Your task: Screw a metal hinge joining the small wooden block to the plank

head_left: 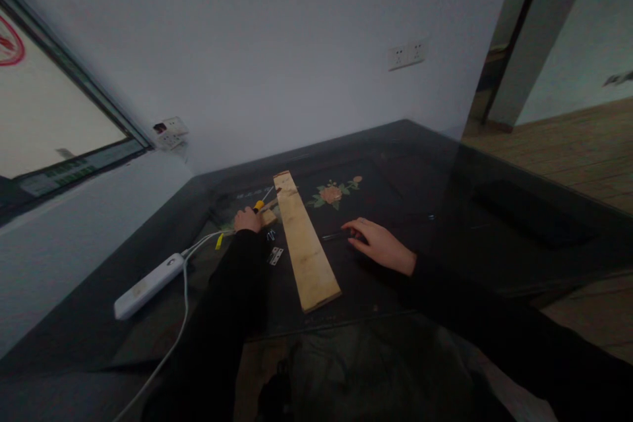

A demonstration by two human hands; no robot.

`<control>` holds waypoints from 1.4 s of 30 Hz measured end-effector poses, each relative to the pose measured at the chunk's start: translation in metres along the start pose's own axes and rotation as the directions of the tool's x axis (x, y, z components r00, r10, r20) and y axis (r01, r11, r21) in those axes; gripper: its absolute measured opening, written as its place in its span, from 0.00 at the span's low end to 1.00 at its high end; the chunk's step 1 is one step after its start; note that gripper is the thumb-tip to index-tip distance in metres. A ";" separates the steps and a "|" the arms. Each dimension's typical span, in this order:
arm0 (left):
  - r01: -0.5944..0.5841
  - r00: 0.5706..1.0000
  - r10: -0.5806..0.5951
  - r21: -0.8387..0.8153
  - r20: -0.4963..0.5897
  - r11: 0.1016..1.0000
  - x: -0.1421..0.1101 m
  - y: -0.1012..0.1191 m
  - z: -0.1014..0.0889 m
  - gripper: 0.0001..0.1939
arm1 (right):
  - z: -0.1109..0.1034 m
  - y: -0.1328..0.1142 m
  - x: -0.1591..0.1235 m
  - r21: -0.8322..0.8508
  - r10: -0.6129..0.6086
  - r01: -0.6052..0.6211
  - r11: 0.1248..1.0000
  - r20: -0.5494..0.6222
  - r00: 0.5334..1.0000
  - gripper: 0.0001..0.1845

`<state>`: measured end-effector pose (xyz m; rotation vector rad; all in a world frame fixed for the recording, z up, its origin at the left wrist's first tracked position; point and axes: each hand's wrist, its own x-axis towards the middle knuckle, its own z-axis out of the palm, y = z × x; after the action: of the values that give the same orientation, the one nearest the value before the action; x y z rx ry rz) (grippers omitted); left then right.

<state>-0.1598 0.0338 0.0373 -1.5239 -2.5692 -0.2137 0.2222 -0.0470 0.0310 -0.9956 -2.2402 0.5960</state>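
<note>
Black sleeves (217, 326); left hand (247, 220) at screwdriver (258, 206), near plank (306, 247)

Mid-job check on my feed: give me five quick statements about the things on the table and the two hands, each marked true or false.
1. The wooden board lies between the left hand and the right hand. True.
2. The right hand rests on the board. False: it is apart from the board, to its right.
3. The power strip lies left of the left hand. True.
4. The power strip is black. False: it is white.
5. The yellow-handled tool is nearer the left hand than the right hand. True.
</note>
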 end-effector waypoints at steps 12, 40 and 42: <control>-0.016 1.000 0.016 -0.027 -0.011 1.000 0.015 -0.024 0.009 0.20 | -0.001 -0.001 -0.001 -0.039 0.005 -0.004 0.999 0.038 0.999 0.14; -0.103 0.984 0.057 -0.277 -0.170 0.955 0.008 -0.054 0.032 0.21 | 0.002 0.000 -0.001 -0.103 -0.027 0.031 0.994 0.045 0.999 0.11; -0.095 0.986 0.051 -0.286 -0.158 0.953 0.009 -0.054 0.032 0.20 | 0.002 0.001 -0.001 -0.101 -0.028 0.034 0.994 0.057 0.998 0.11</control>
<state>-0.2131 0.0223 0.0057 -1.6224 -2.4415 -0.7005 0.2219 -0.0472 0.0291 -1.0030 -2.3511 0.5061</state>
